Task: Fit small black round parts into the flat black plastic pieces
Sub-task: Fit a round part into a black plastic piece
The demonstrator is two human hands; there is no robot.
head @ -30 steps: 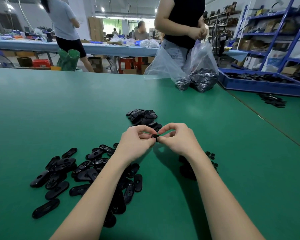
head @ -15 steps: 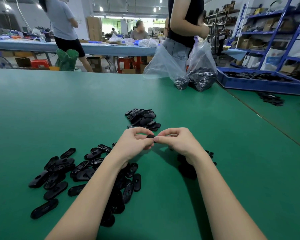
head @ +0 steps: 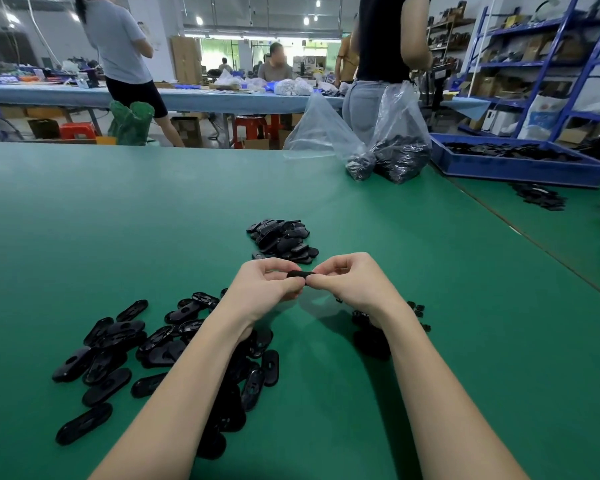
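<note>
Beyond the hands (head: 305, 285), a finished pile (head: 283, 240); bags (head: 399, 157) farther.

The flat black piece (head: 299, 274) pinched between the left hand (head: 264, 289) and right hand (head: 352, 285) shows only a short edge; fingers cover the rest, so any round part in it cannot be seen. The right forearm hides most of the small round parts (head: 417, 309). The left forearm covers part of the near pile (head: 118, 348).

Green table (head: 153, 209), flat black pieces (head: 118, 351) scattered (some heaped), two bags (head: 399, 147)
</note>
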